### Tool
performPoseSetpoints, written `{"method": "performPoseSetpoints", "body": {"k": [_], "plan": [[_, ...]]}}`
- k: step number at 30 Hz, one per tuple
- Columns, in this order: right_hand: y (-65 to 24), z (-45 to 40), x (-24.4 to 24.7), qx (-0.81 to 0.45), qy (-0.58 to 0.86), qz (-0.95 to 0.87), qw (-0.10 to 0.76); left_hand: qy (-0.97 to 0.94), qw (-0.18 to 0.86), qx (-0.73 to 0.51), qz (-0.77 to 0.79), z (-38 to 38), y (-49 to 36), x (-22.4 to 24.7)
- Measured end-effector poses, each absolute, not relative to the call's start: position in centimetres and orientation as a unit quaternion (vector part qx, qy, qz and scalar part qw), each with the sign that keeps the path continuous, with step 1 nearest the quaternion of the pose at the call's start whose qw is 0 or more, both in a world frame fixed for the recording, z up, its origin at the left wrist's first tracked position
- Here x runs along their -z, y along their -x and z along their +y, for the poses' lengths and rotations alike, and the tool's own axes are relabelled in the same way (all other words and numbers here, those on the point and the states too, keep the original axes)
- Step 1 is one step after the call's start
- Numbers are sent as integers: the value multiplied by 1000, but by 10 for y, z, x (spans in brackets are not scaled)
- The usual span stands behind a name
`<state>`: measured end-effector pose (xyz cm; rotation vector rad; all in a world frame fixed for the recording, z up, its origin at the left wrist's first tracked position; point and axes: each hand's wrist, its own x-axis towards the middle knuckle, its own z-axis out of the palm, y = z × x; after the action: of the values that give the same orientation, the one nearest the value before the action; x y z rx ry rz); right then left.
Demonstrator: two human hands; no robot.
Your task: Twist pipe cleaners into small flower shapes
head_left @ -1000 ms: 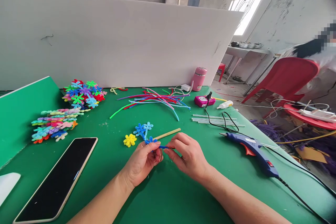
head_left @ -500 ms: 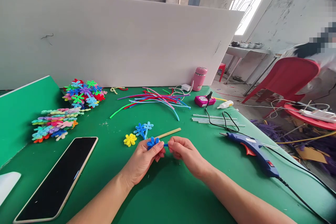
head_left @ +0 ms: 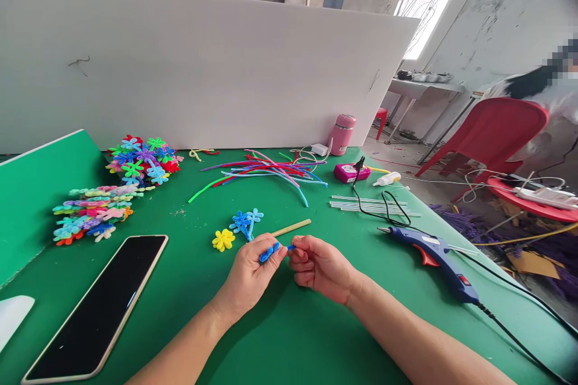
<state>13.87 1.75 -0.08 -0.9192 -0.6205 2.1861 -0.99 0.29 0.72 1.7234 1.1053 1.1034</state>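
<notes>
Blue flower [head_left: 268, 252] — stem [head_left: 291, 247] points right, axis crosswise.

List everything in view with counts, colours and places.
Held flower: one, blue, centre
Sprig: one, blue, beyond it
Loose flower: one, yellow, beside sprig
Stick: one, tan, centre
Flower piles: two, multicoloured, far left
Fuzzy stems: many, multicoloured, far centre
Phone: one, black, near left
Glue gun: one, blue, right
Glue sticks: several, clear, beyond gun
Bottle: one, white, far right
Box: one, magenta, beside bottle
Flask: one, pink, far right
Table: one, green, foreground
Partition: one, white, behind table
Large chair: one, red, right
Person: one, white clothes, right edge
Left grip: one, bare, pinching flower
Right grip: one, bare, pinching blue stem
</notes>
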Motion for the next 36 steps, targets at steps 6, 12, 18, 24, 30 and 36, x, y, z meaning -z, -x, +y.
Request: {"method": "performPoseSetpoints", "body": {"k": [6,12,18,24,30,36], "plan": [[-138,16,1,-838,340,-227,361,-663,418,-451,427,0,9,-9],[-135,14,0,-797,326,-287,420,-482,575,-482,452,5,12,-1],[-130,11,3,-736,346,-379,441,-389,667,-491,403,5,9,2],[-123,4,2,-665,362,-508,411,-349,687,-491,407,2,7,5],[-131,10,2,-580,411,-567,416,-355,654,-522,416,5,11,2],[-133,13,1,-607,400,-513,456,-482,612,-443,444,1,9,-1]]}}
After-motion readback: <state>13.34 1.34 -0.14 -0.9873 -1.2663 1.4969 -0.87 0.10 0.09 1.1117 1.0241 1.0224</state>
